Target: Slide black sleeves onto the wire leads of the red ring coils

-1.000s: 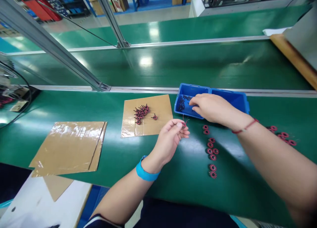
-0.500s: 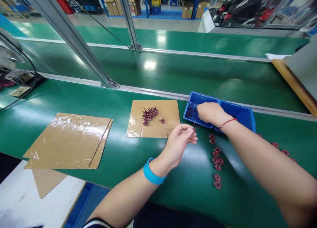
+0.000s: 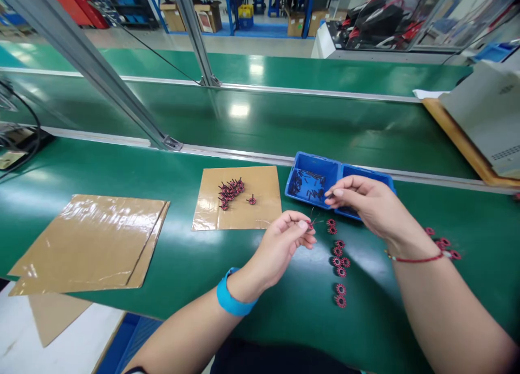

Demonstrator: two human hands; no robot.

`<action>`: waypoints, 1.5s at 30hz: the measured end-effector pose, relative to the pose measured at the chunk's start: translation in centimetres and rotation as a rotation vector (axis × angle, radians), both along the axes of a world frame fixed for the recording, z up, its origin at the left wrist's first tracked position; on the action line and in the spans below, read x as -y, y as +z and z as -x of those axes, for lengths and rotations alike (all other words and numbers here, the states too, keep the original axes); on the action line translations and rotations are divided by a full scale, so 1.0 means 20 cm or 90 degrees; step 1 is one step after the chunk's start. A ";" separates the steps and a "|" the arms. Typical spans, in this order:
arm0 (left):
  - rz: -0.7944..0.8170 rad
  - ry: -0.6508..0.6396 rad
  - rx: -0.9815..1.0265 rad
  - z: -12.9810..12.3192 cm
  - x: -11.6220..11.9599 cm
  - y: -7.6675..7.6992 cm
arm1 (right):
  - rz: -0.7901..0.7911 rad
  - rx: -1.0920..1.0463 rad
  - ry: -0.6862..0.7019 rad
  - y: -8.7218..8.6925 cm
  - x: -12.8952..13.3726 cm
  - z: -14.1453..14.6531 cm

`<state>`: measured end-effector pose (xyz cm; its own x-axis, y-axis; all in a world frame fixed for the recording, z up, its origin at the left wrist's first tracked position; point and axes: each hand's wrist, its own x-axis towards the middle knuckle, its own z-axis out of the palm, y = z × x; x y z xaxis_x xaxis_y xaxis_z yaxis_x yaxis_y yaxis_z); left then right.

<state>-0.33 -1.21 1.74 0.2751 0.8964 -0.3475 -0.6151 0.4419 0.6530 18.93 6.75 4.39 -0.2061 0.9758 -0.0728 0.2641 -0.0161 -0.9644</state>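
Between thumb and fingers, my left hand (image 3: 284,237) pinches a small red wound coil (image 3: 310,225) whose thin wire ends stick up and out. My right hand (image 3: 359,200) is over the front edge of the blue bin (image 3: 293,192), its fingertips closed on a short black tube (image 3: 330,195) that is mostly hidden. Many similar black tubes (image 3: 312,180) lie in the bin's left compartment. Just right of my left hand, a column of red ring coils (image 3: 340,261) lies on the green table. Coils with black-sleeved leads (image 3: 231,191) are clustered on a cardboard sheet (image 3: 260,179).
Larger cardboard sheets (image 3: 89,238) lie at the left of the table. More red coils (image 3: 443,243) rest beside my right wrist. A metal post (image 3: 122,97) slants down to the rail behind the table. A grey panel (image 3: 487,114) in a wooden frame stands at right.
My right hand has come out of the bin's left compartment and moved towards me and to the right. My left hand still holds the coil. The view has shifted a little.
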 end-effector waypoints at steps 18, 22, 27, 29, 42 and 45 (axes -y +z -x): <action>-0.036 -0.141 -0.015 0.00 0.06 -0.01 | 0.033 -0.152 -0.098 -0.01 0.38 -0.01; -0.032 -0.147 -0.023 0.00 0.06 -0.01 | 0.030 -0.151 -0.087 -0.01 0.38 -0.01; -0.031 -0.148 -0.023 -0.01 0.06 -0.01 | 0.033 -0.154 -0.073 -0.02 0.38 -0.01; -0.032 -0.148 -0.020 -0.01 0.06 -0.01 | 0.034 -0.148 -0.061 -0.02 0.38 0.00; -0.037 -0.120 0.003 -0.01 0.06 -0.02 | 0.002 -0.110 -0.076 -0.03 0.39 0.01; -0.038 -0.114 0.009 -0.02 0.06 -0.02 | -0.076 -0.050 -0.142 -0.04 0.41 0.01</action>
<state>-0.02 -2.41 1.29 0.4366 0.8517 -0.2898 -0.5400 0.5057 0.6728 18.80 -1.40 3.62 0.0142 0.9985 0.0530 0.1908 0.0494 -0.9804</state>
